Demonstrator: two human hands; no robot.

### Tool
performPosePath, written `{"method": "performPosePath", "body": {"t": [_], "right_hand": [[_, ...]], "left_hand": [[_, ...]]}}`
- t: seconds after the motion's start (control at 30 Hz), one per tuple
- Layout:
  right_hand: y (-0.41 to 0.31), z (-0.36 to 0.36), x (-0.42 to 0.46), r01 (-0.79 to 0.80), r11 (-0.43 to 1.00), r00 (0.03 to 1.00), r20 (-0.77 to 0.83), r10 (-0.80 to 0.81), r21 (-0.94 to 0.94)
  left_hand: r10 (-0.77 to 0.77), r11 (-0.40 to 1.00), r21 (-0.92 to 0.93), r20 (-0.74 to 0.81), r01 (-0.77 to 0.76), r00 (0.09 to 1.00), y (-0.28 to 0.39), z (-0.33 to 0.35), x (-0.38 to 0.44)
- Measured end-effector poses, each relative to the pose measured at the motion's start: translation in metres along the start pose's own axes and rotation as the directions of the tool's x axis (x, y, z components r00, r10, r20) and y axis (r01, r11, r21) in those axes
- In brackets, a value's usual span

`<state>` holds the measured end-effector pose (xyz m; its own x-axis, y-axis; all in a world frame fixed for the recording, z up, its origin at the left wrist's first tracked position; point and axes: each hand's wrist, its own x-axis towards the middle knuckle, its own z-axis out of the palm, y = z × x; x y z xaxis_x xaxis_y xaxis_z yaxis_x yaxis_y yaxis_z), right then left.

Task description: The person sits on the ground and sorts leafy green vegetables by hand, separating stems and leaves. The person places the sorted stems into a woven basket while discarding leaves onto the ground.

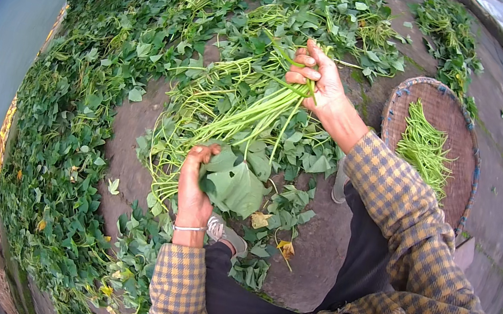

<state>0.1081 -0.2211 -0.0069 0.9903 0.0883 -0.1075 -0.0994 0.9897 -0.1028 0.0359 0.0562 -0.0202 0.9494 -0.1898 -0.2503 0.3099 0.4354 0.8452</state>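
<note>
A bunch of long green leaf stalks (254, 112), likely from sweet potato vines, stretches between my two hands. My right hand (316, 75) is closed around the cut ends of the stalks, with a few bent stalk pieces sticking out of the fist. At the other end, my left hand (197, 178) grips the broad green leaves (235, 187); most of its fingers are hidden behind them. One of these leaves has small holes. Right below the bunch lies a loose heap of stalks and leaves (203, 88) on the ground.
A round woven bamboo tray (457, 178) with blue binding on its rim holds a pile of bare green stalks (425, 147) at the right. Leafy vines (68, 135) spread widely over the concrete ground (134, 121) to the left and ahead. My shoe (227, 236) stands among leaves.
</note>
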Motion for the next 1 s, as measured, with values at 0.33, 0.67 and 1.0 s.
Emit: {"method": "performPosePath", "body": {"t": [0.33,0.67,1.0], "right_hand": [[0.010,0.005,-0.004,0.132,0.983,0.966,-0.204,-0.157,-0.127],[0.013,0.006,-0.003,0.152,0.934,0.940,-0.246,-0.237,-0.323],[-0.013,-0.012,0.000,0.218,0.976,0.955,-0.200,-0.219,-0.029]], "left_hand": [[-0.302,0.942,0.216,0.221,0.255,0.927,-0.005,0.035,-0.012],[-0.281,0.877,0.434,0.112,0.207,0.953,-0.008,0.039,-0.013],[0.175,0.953,0.268,-0.117,-0.138,0.978,0.003,0.025,-0.009]]}}
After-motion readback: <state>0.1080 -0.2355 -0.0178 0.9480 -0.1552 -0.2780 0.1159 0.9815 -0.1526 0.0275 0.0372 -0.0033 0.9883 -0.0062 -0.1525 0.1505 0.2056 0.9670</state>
